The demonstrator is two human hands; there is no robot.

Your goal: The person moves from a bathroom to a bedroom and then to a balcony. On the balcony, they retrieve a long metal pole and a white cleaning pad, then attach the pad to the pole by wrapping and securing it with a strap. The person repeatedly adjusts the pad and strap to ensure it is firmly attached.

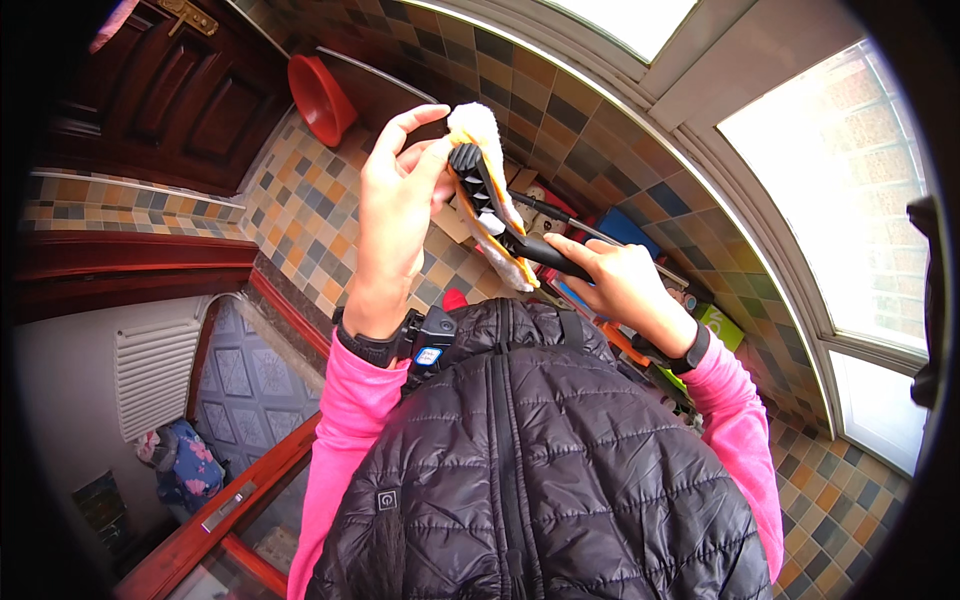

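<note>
My left hand (393,205) is raised in front of me and pinches the top of a fluffy cream and orange cloth pad (487,170). The pad lies against a black flat tool head (478,185) with a dark handle (545,255). My right hand (622,283) grips that handle from the right, with the forefinger stretched along it. Both wrists wear black bands over pink sleeves, and a black quilted vest fills the lower part of the view.
A red plastic basin (320,98) leans at the back on the multicoloured tiled floor (300,215). A dark wooden door (170,90) stands at the left. Bright windows (840,190) curve along the right. Boxes and clutter (640,240) lie behind my hands.
</note>
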